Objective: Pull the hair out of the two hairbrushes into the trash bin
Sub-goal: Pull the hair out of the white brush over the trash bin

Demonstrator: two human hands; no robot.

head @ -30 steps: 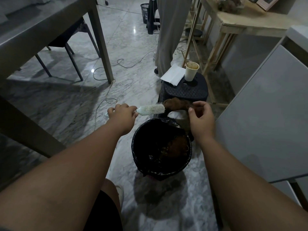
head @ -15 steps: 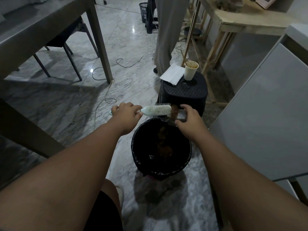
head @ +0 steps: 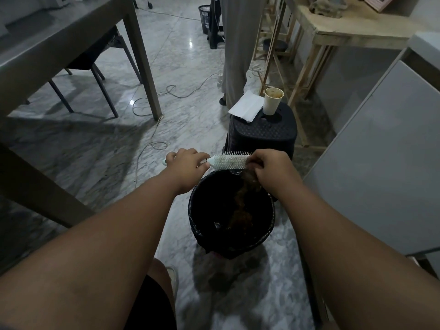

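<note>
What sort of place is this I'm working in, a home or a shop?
Likely a home or small studio room, not certain: a polished marble-look floor, a grey table with a dark chair tucked under it, a bare wooden bench at the back, and loose cables across the floor.

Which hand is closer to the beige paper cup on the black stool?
Right. The right hand picks at the tip of the white hairbrush, just short of the beige paper cup; the left hand grips its handle, farther left.
</note>
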